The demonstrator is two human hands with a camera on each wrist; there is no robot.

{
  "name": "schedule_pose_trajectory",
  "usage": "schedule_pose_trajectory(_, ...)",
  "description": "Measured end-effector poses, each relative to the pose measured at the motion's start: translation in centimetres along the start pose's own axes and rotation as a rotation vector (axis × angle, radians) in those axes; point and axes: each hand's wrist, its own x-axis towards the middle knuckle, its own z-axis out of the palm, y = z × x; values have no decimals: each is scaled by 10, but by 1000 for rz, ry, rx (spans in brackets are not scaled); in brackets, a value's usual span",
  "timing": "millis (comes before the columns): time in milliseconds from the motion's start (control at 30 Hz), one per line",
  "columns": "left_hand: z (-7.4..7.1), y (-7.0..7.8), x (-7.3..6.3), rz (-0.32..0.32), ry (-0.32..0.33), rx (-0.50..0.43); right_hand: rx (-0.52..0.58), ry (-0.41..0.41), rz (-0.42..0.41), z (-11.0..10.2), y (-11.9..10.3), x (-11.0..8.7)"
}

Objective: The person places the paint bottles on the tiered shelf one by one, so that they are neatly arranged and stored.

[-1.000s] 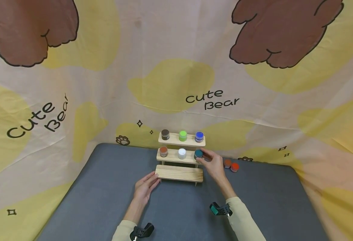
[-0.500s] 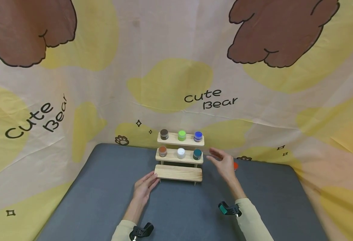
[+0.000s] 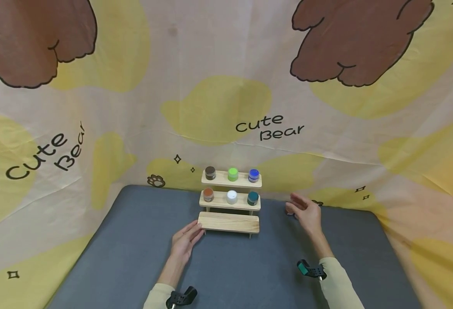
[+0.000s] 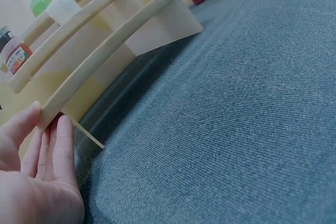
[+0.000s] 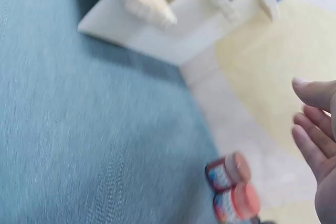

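Note:
A three-tier wooden display rack (image 3: 229,222) stands at the back of the table. Its top tier bears a black-lidded jar (image 3: 210,173), a green jar (image 3: 232,174) and a blue jar (image 3: 253,175). On the middle tier are a brown-orange jar (image 3: 208,195), a white jar (image 3: 232,197) and a teal jar (image 3: 252,198); the lowest tier is bare. My left hand (image 3: 183,242) pinches that tier's left end between thumb and fingers. Right of the rack, my right hand (image 3: 307,214) hovers with relaxed fingers near a brown-red jar (image 5: 228,171) and a red jar (image 5: 237,203), mostly hiding them in the head view.
Dark grey cloth covers the table (image 3: 241,270). A printed fabric backdrop (image 3: 218,111) hangs right behind the rack and along both sides. Wrist straps with cameras sit on both forearms.
My right hand has let go of the teal jar on the middle tier and moved right, over the two reddish jars. The left hand keeps its hold on the rack.

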Motion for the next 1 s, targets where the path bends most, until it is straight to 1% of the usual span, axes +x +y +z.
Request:
schedule_pose_trajectory(200, 1, 0, 1, -8, 17, -4, -129, 54, 27, -14, 24, -2)
schedule_pose_trajectory(333, 1, 0, 1, -12, 19, 6, -173, 73, 39, -19, 38, -4)
schedule_pose_trajectory(433, 1, 0, 1, -8, 17, 3, -149, 74, 71, -20, 46, -4)
schedule_pose_trajectory(567, 1, 0, 1, -5, 10, -7, -91, 42, 132, -20, 57, -5)
schedule_pose_trajectory(633, 1, 0, 1, -5, 3, -5, -73, 29, 147, -19, 62, -6)
schedule_pose_trajectory(867, 0, 1, 0, -15, 3, -5, -118, 39, 131, -13, 76, -11)
schedule_pose_trajectory(1000, 0, 2, 0, -13, 5, 1, -88, 56, 154, -10, 79, -12)
